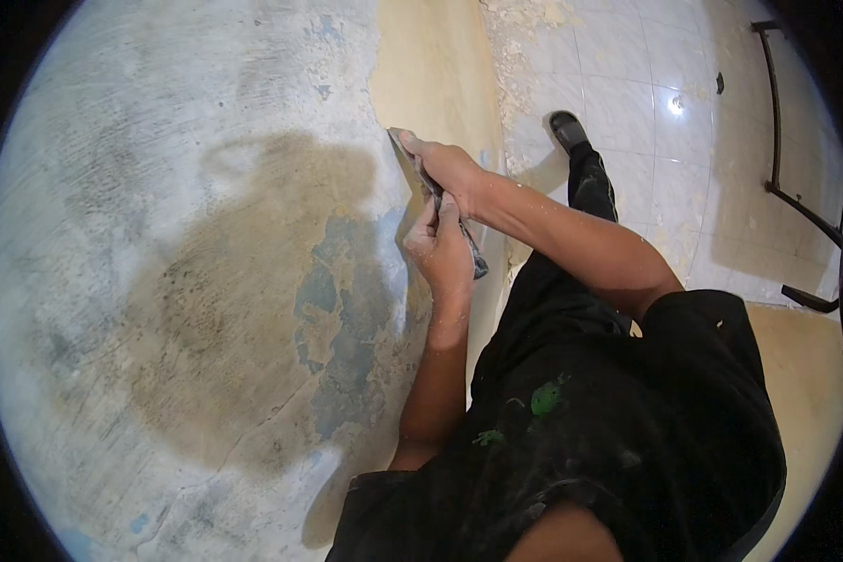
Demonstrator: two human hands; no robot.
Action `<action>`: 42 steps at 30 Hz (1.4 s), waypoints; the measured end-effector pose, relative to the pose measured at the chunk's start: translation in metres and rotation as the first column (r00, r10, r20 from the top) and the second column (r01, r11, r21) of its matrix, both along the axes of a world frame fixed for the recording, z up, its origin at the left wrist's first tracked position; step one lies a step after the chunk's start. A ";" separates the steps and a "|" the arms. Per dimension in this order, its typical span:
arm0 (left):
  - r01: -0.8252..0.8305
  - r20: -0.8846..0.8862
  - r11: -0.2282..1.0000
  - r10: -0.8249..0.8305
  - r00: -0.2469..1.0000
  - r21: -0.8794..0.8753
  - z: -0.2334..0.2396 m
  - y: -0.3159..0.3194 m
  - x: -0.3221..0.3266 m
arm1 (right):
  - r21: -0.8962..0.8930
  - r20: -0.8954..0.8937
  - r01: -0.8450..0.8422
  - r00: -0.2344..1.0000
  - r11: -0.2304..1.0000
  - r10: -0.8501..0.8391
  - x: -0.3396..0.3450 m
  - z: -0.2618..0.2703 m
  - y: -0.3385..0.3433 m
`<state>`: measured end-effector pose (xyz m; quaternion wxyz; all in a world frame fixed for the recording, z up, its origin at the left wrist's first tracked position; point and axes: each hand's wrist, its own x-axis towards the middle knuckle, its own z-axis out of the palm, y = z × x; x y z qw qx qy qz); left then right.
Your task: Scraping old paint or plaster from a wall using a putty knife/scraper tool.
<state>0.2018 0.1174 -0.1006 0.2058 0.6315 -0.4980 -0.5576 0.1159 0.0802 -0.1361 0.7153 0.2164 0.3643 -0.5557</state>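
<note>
Both my hands are closed on one scraper (432,184), a flat metal blade with a dark handle. My right hand (448,168) holds it nearer the blade, its thumb lying along the metal. Just below, my left hand (441,246) grips the handle, whose dark end sticks out past the wrist. The blade's tip meets the wall at the edge of the remaining yellowish paint (435,63). To the left the wall (147,281) is stripped to rough grey-white plaster, with patches of old blue-grey paint (344,316). My shadow falls across it.
Flakes of paint (520,63) litter the tiled floor (618,112) along the wall's foot. My foot in a dark shoe (567,131) stands on the tiles. A dark metal frame (775,112) is at the far right, with a small dark object (720,83) near it.
</note>
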 end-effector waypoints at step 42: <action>0.111 -0.246 0.908 -0.008 0.969 0.405 -0.038 0.080 -0.016 | 0.195 -0.292 -0.528 0.774 0.827 0.563 -0.093 -0.075 0.107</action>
